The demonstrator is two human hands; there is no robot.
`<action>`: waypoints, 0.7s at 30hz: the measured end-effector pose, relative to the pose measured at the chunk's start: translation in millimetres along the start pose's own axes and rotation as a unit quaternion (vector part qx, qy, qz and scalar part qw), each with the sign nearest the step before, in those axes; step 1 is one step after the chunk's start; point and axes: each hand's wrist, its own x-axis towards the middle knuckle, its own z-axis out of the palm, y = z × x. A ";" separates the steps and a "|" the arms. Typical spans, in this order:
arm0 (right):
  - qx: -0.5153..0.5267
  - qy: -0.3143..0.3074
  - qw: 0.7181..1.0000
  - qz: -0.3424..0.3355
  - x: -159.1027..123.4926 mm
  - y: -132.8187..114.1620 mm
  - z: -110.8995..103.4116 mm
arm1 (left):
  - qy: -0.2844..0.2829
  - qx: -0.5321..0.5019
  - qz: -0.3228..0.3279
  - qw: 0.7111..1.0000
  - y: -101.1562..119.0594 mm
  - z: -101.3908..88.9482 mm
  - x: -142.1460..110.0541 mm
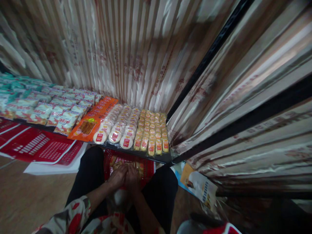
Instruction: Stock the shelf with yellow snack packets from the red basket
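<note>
My left hand [118, 177] and my right hand [132, 178] meet above a red basket [147, 166] between my knees. Both have their fingers bent and pressed together; whatever lies between them is hidden. Small packets in yellowish wrappers [139, 166] lie in the basket, just beyond my fingertips. On the black shelf [159, 158] in front stand rows of small yellow wrapped snacks [151, 148]. Left of them are rows of round white wrapped crackers [126, 142], then a flat orange snack bag [94, 120].
Many white and green snack bags [65, 121] fill the shelf's left part. Below them, red baskets [46, 146] rest above a white sheet [52, 168]. Striped curtains [136, 48] hang behind, with a black post [195, 78] at right. A printed yellow and white package [201, 185] lies by my right knee.
</note>
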 end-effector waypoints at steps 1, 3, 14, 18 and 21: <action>0.003 0.001 1.000 -0.006 2.7 -0.7 -3.7 | 0.018 -0.001 0.015 1.000 1.8 -3.6 1.7; 0.010 0.019 1.000 -0.015 12.5 -2.0 -17.0 | 0.068 -0.001 0.045 0.997 6.6 -14.2 7.7; -0.160 0.108 0.975 0.106 106.8 23.8 -106.8 | 0.146 0.126 0.045 0.980 52.6 -63.7 88.8; -0.230 0.081 0.961 0.134 122.6 47.3 -108.2 | 0.135 0.161 0.025 0.977 53.3 -61.2 114.4; -0.246 0.059 0.959 0.127 125.7 56.3 -104.2 | 0.128 0.177 0.029 0.976 49.1 -57.3 125.6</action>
